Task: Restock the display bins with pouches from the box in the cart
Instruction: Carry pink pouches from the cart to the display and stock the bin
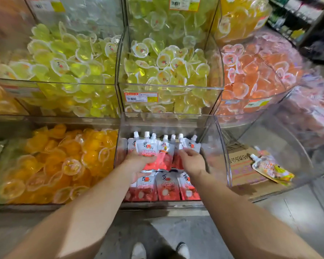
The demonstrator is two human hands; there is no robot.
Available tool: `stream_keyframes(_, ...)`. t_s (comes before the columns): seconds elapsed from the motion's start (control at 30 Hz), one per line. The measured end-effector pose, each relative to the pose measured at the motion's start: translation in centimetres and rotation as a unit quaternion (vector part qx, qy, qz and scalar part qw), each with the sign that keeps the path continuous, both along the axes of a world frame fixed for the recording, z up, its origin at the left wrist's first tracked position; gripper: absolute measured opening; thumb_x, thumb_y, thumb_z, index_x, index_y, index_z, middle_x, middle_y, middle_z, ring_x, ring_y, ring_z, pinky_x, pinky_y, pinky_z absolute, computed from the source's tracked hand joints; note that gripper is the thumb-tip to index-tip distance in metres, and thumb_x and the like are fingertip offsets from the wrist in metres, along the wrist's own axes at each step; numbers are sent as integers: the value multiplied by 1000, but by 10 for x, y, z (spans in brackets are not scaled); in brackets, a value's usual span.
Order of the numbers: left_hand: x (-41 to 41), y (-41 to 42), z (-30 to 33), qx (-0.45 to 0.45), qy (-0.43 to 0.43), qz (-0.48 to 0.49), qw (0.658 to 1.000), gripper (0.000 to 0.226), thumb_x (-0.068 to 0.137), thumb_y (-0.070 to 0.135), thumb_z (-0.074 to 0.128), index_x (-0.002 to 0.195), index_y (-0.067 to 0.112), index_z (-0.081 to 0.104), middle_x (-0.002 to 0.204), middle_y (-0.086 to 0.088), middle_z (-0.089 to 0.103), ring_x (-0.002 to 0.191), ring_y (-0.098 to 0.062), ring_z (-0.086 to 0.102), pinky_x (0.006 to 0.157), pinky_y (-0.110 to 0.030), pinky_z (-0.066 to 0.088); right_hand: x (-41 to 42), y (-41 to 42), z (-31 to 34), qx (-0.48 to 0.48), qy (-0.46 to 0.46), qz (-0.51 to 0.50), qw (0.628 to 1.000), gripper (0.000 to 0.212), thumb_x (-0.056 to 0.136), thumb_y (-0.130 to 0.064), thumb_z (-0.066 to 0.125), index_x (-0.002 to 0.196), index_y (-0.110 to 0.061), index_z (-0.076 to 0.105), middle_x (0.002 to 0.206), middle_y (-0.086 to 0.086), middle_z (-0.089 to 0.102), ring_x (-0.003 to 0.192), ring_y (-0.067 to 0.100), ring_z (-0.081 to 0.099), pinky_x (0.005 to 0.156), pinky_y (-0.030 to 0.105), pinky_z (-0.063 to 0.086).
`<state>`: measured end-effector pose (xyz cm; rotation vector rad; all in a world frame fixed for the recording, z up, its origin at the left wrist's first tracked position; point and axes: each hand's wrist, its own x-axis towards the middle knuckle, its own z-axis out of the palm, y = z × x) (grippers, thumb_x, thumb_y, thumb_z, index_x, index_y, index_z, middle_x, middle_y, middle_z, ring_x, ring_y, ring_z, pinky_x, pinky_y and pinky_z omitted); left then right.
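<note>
Already the clear bin [211, 128] below the yellow jelly cups [165, 68] holds two rows of red pouches [166, 186] but looks only partly full, while the left hand [138, 163] curls its grip round a back-row pouch [148, 148] and the right hand [192, 160] pinches another beside it.

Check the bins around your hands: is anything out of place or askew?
Yes. One yellow-printed pouch lies alone, tilted, on cardboard in the clear bin to the right; it differs from the red pouches being stocked.
</note>
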<state>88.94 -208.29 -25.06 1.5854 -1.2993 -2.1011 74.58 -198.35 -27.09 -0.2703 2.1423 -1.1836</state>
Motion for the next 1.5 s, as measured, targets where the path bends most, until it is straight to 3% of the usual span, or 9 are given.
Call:
stream_keyframes(0.23,0,-3,-2,1,-9,-12,1000,27,79,7,77,96,13,56,97,-7,69,88,-19,66,88,-45,56,2,2,-6,80,-9,18,997,62,78,-27,74,133,-21,48,126,8,54,88,19,57,84,30,53)
stream_keyframes(0.33,0,-2,-3,0,-7,-10,1000,26,81,6,76,93,15,55,96,-6,68,88,-19,66,87,-45,56,2,1,4,96,-26,25,995,71,77,-27,78,137,-13,44,129,7,57,81,15,56,50,11,46)
stream_keyframes(0.43,0,-3,-5,4,-11,-8,1000,31,80,5,76,102,12,55,102,-7,68,89,-19,66,84,-43,57,2,3,8,61,-108,1,992,46,83,-16,75,122,-8,51,98,6,65,52,9,60,33,15,40)
stream_keyframes(0.57,-3,-6,-5,15,-17,-4,1000,44,79,8,79,114,9,53,100,-6,67,89,-16,65,80,-41,58,0,7,0,32,-38,-36,998,27,82,-16,76,95,-11,53,80,3,63,59,10,59,54,20,54)
stream_keyframes(0.7,-6,-7,-6,20,-17,-7,1000,41,79,8,78,114,9,56,102,-6,68,91,-17,66,82,-42,57,-14,9,-2,24,37,-52,998,59,88,-13,66,141,-16,41,104,1,64,85,14,59,82,23,47)
stream_keyframes(0.87,-5,-8,-9,14,-32,-2,999,40,77,6,79,111,11,59,107,-8,70,98,-21,67,84,-44,58,-18,9,-5,58,26,-25,998,53,89,-8,61,138,-16,41,82,-2,66,69,11,64,57,13,48)
stream_keyframes(0.97,-3,-5,-9,13,-34,-5,999,34,78,6,79,106,13,61,105,-8,70,99,-23,67,85,-44,58,-16,7,-13,77,36,-26,996,63,85,-13,66,141,-20,39,118,8,64,93,21,66,72,28,51)
stream_keyframes(1.13,0,-4,-7,6,-29,5,1000,29,79,6,78,100,15,61,103,-7,70,98,-22,67,83,-43,58,1,2,-3,109,201,15,973,50,85,-23,64,133,-25,48,124,5,55,114,28,53,97,42,45)
stream_keyframes(1.5,10,0,-12,-14,-39,34,999,36,80,9,77,113,14,62,105,-6,71,94,-22,69,83,-44,57,30,-6,-3,184,241,305,903,58,86,-32,64,141,-32,45,126,4,53,107,26,61,87,39,53)
